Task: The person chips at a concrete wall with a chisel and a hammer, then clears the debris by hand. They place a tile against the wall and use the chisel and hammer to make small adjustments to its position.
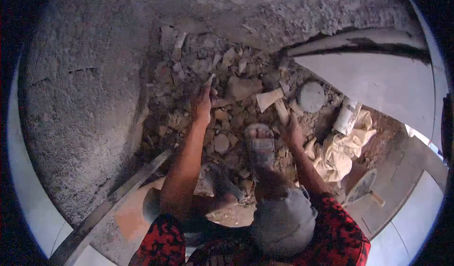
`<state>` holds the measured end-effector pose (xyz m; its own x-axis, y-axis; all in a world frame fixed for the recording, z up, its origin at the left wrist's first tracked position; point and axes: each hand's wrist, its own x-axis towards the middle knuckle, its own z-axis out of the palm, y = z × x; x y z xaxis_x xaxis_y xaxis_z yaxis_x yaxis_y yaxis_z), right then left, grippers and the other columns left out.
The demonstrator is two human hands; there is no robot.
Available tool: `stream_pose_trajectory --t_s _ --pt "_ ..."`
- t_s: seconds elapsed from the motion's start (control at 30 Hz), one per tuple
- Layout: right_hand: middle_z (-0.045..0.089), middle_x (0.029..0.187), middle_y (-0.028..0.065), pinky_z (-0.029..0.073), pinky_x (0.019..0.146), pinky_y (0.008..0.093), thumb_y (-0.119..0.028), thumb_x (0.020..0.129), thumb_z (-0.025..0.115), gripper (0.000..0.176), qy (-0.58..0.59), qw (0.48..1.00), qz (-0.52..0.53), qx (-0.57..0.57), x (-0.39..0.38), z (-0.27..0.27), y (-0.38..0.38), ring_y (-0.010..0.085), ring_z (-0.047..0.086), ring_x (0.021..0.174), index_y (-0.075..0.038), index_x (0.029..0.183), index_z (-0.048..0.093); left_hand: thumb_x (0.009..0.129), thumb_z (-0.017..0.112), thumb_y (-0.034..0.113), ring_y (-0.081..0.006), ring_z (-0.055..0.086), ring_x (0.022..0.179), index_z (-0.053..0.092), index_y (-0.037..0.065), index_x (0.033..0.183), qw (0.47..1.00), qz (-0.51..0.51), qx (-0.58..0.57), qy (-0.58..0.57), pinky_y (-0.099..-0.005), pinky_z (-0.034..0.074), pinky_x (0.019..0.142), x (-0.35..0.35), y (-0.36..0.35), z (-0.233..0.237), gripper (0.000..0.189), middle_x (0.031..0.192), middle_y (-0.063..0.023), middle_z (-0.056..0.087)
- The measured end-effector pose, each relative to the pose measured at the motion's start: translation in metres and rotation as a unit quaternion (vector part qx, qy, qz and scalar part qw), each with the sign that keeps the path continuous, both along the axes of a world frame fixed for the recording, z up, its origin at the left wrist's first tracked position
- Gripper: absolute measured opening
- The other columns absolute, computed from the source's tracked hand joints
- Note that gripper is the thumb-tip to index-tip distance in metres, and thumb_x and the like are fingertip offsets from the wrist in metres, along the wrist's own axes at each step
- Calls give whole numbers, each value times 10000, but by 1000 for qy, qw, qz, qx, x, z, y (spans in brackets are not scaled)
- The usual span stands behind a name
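Below, the grey-trousered knee crouches over a heap of broken grey-brown concrete rubble. On it, the left hand reaches to a chunk and the right hand rests beside a pale wooden wedge. Whether either grips cannot be told. Sharp edges could cut fingers, and loosened pieces could roll onto the sandalled foot.

The left hand reaches far into the rubble by the rough wall, its grip unclear. The right hand grasps a pale tool just right of the sandalled foot — a cream cloth lies further right.
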<state>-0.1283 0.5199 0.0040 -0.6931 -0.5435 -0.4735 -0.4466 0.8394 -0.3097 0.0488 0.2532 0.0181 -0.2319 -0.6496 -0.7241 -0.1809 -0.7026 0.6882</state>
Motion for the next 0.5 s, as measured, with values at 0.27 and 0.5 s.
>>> stream_pose_trajectory --t_s 0.27,0.5 --pt "535 952 255 396 754 454 -231 777 561 491 168 978 53 -109 13 -30 20 392 502 913 -43 1185 363 818 481 475 -105 485 623 540 70 972 994 -90 58 -34 -265 379 549 -10 80 53 437 761 -14 558" --pt "565 1002 176 407 815 354 -154 768 556 295 -360 905 -120 -192 49 148 -48 267 535 950 -21 1030 528 806 521 296 -356 562 786 494 5 1039 882 -429 -155 -115 -407 429 647 -14 157 141 374 853 -219 572"
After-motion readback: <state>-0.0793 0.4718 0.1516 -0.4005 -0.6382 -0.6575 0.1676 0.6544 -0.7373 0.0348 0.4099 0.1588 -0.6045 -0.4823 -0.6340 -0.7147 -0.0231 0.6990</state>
